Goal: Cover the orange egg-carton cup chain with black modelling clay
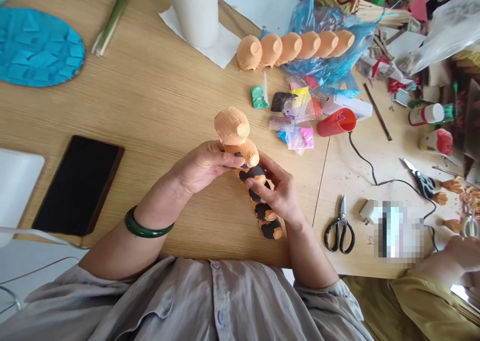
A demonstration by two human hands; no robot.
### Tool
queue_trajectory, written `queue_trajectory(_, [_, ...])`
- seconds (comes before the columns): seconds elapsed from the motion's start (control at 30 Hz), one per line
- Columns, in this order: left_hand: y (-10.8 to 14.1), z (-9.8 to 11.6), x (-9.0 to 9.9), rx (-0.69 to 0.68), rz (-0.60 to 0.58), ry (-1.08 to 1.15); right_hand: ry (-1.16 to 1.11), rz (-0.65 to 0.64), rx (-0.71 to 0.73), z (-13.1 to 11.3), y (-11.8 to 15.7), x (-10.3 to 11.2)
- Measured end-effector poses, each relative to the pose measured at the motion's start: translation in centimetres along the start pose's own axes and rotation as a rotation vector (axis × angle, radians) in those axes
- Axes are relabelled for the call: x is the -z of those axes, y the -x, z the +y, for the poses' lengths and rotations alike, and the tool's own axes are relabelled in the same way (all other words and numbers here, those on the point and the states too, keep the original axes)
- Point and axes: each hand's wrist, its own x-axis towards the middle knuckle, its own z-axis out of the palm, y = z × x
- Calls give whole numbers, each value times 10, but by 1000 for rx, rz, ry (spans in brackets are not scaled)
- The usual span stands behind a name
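Observation:
Both hands are on an orange segmented strip [231,126], which resembles a row of egg-carton cups coated in soft clay. Black clay patches [257,172] cover parts of its lower bumps, while the top bump is plain orange. My left hand [202,166] grips the upper part from the left, its thumb against a small black patch on the second bump. From the right, my right hand [279,188] is wrapped round the middle, thumb in front and fingers behind. A second orange strip [290,48], without black patches, lies on a blue plastic bag [326,73].
Clay packets [296,103] and a red cup [336,121] lie beyond my right hand. Scissors [340,226] are at the right, near another person's arm [435,266]. A phone [78,183], a blue oval board [39,48] and a white cylinder [197,13] are also on the table.

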Motion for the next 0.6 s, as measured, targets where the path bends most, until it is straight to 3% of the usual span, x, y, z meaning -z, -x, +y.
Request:
queue_trajectory(0.27, [-1, -1, -8, -82, -37, -66, -230, -9, -124, -2, -6, 3])
queue_trajectory(0.6, [-1, -4, -11, -113, 81, -28, -240, 26, -129, -9, -3, -4])
